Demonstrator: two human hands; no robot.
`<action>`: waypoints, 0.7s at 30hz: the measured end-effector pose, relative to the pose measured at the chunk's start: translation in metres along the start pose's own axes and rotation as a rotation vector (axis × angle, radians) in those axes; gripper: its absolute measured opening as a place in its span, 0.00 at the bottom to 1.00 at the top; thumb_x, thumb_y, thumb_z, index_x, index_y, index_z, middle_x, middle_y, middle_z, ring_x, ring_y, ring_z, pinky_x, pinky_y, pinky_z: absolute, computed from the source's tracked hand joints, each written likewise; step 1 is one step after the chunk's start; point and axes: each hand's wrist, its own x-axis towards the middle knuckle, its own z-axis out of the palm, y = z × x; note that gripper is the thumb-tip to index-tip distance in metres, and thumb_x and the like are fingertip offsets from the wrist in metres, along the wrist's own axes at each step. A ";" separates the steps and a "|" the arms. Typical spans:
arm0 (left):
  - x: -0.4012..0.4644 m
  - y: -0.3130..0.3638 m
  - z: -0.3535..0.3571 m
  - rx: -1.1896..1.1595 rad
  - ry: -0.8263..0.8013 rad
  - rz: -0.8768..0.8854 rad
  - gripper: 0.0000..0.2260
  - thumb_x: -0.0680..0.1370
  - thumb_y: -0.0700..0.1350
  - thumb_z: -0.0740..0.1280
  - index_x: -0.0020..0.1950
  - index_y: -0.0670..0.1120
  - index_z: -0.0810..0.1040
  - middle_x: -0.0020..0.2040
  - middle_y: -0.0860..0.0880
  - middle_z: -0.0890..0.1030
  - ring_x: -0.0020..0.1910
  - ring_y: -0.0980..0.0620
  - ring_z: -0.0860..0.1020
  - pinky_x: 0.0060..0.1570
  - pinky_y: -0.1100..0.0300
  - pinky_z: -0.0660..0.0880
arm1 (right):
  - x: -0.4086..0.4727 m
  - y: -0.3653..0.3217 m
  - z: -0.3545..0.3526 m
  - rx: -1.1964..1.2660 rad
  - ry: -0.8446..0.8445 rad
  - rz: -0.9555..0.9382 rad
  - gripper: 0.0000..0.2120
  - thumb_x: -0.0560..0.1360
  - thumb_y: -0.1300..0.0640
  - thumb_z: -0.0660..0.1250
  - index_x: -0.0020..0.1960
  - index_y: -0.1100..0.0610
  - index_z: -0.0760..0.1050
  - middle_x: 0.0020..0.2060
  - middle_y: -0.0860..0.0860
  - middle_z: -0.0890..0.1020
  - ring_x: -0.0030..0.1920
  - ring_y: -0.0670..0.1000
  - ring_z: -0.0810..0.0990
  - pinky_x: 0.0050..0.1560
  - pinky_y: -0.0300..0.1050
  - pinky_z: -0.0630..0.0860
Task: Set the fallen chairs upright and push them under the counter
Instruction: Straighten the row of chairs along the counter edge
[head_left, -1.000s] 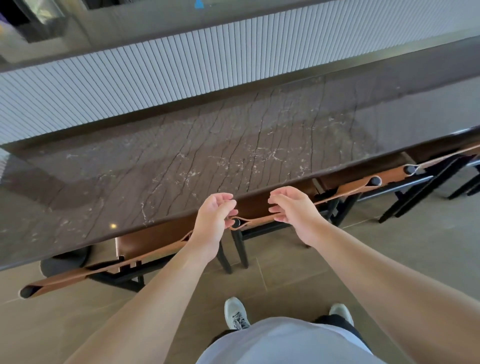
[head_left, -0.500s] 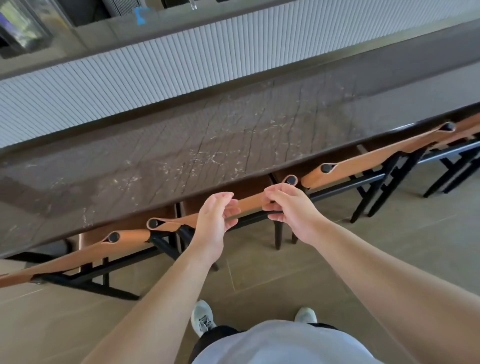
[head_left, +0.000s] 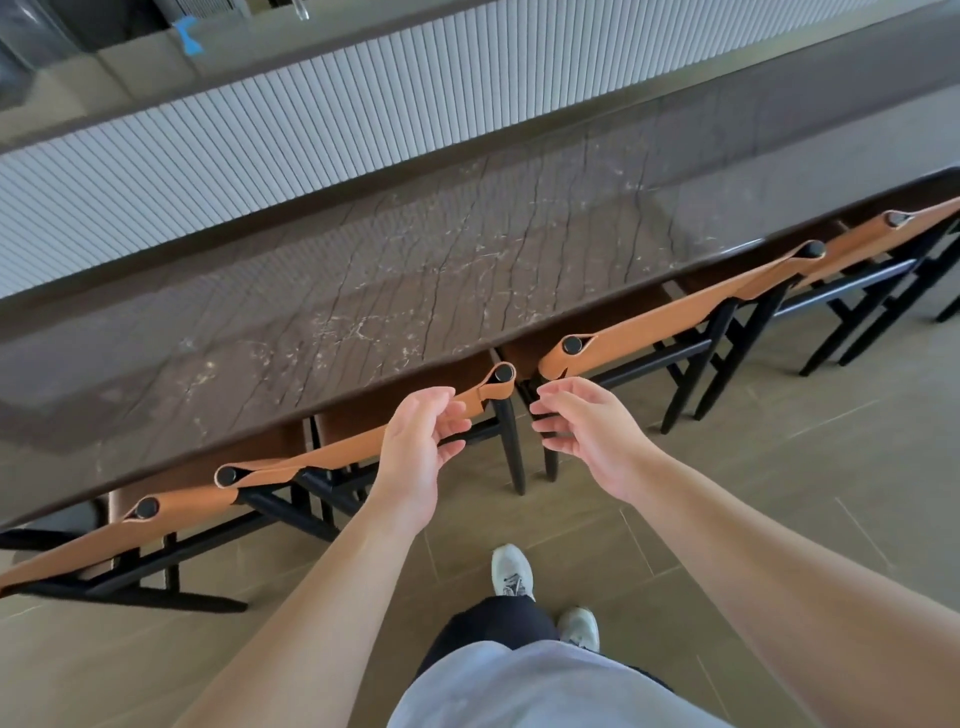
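Note:
Several chairs with tan leather backrests and black frames stand upright in a row, their seats tucked under the dark marble counter (head_left: 415, 291). The middle chair (head_left: 353, 449) is right in front of me. My left hand (head_left: 421, 447) hovers at the right part of its backrest, fingers loosely curled and gripping nothing. Just right of that chair's corner post, my right hand (head_left: 582, 426) hangs in the air with relaxed fingers and holds nothing. Another chair (head_left: 675, 317) stands to the right, and one more chair (head_left: 78, 545) to the left.
A white ribbed wall panel (head_left: 311, 124) runs behind the counter. The floor (head_left: 753, 467) is grey-brown tile, and my feet in light shoes (head_left: 511, 571) are on it close behind the chairs. More black chair legs (head_left: 857, 332) stand at the far right.
Half a second ago both hands gripped the middle chair's backrest. Now they have come off it, and my right hand has drifted a little to the right. The chairs appear further under the counter.

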 end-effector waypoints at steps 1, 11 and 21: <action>0.007 -0.001 0.003 0.043 -0.029 0.025 0.09 0.70 0.57 0.66 0.46 0.58 0.83 0.46 0.53 0.84 0.49 0.53 0.83 0.47 0.56 0.77 | 0.004 -0.001 -0.001 -0.007 0.014 0.010 0.05 0.80 0.55 0.66 0.54 0.50 0.79 0.50 0.52 0.83 0.52 0.50 0.83 0.56 0.48 0.81; 0.080 0.018 0.038 0.206 -0.199 0.109 0.12 0.74 0.55 0.63 0.53 0.54 0.78 0.45 0.58 0.82 0.48 0.58 0.81 0.51 0.60 0.78 | 0.065 -0.038 -0.013 -0.044 0.098 0.037 0.06 0.79 0.55 0.65 0.53 0.50 0.80 0.49 0.51 0.85 0.49 0.48 0.84 0.46 0.42 0.80; 0.114 0.009 0.038 0.603 -0.316 0.294 0.09 0.72 0.59 0.63 0.51 0.60 0.74 0.49 0.58 0.78 0.49 0.64 0.75 0.46 0.72 0.71 | 0.105 -0.037 -0.028 -0.310 0.185 0.034 0.10 0.77 0.54 0.64 0.58 0.50 0.76 0.50 0.47 0.81 0.52 0.49 0.80 0.51 0.44 0.79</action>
